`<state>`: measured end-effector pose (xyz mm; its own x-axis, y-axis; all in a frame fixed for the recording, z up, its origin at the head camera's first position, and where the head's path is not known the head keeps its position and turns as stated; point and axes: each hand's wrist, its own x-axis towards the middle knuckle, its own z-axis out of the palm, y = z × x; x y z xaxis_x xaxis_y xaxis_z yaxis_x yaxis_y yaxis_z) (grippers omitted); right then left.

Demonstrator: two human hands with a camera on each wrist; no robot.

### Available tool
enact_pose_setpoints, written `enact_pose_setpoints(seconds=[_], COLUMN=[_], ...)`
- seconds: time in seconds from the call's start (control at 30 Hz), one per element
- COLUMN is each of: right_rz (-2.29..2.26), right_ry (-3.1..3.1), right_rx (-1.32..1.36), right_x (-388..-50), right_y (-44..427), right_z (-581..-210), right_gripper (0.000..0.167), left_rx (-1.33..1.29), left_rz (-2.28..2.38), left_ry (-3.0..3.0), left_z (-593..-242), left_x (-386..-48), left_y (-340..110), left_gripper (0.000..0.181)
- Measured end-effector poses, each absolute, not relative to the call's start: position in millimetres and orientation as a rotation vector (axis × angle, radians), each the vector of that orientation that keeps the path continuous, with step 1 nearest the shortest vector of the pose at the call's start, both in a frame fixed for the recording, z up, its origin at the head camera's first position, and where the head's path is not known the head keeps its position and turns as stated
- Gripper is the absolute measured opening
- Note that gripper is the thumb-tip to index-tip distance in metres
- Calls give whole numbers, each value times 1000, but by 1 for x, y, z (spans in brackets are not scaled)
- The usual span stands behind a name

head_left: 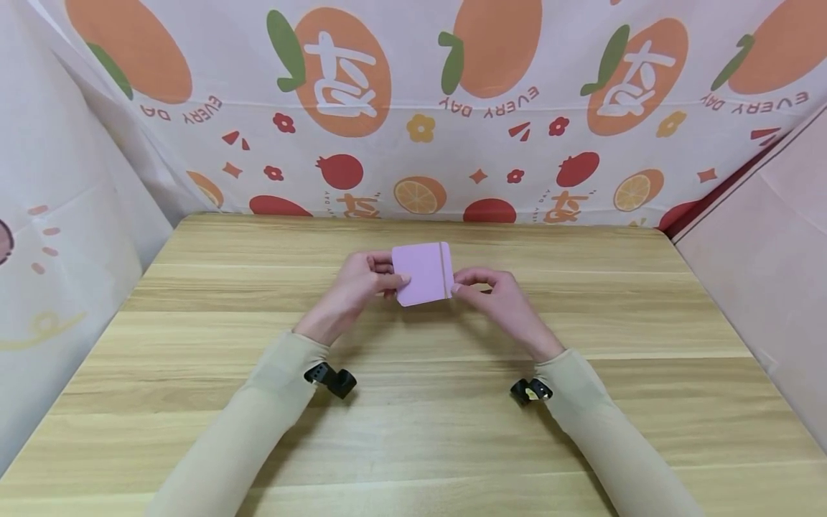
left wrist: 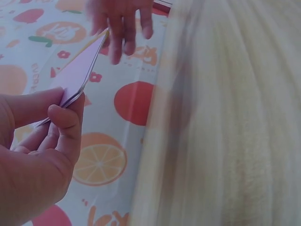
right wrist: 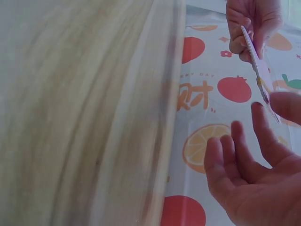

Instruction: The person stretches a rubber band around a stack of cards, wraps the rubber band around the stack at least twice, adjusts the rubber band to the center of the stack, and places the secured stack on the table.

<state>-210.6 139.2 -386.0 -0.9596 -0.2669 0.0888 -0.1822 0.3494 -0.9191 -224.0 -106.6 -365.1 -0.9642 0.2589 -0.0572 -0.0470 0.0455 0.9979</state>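
Observation:
A small, thin lilac notebook [head_left: 423,273] with a gold-brown elastic band along its right side is held up above the table. My left hand [head_left: 362,283] pinches its left side, thumb on the front cover and curled fingers behind, as the left wrist view also shows. At the lower right corner, near the band, my right hand [head_left: 494,294] has its thumb and index finger on either side of the notebook's edge. The other fingers of that right hand [right wrist: 254,174] spread loosely away from the notebook in the right wrist view.
Beneath both arms lies a light wood-grain table [head_left: 413,431]. A white curtain [head_left: 388,158] printed with fruit hangs along its back edge, with pale cloth at both sides. Each sleeved wrist wears a black strap with a small camera.

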Motion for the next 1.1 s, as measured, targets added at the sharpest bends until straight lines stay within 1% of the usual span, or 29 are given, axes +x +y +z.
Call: enact_pose_setpoints(seconds=[0.3,0.53,0.77,1.1], right_rz=[-1646,-1644,-1724,-1807], right_ry=[2457,2393,2371,2340], right_rx=[-397,-395,-348,-270], right_x=[-208,-208,-205,-204], right_y=[135,130,124,125], right_z=[-385,-389,-392,-390], right_gripper=[16,24,23,28], left_rx=[229,189,139,68], left_rz=[2017,2051,2070,2100], left_ry=[2106,2108,2071,2026], left_z=[-363,-366,-369,-370], left_x=[-224,-220,-221,-224], left_y=[-107,-102,-101,-101], left_gripper=[22,19,24,16])
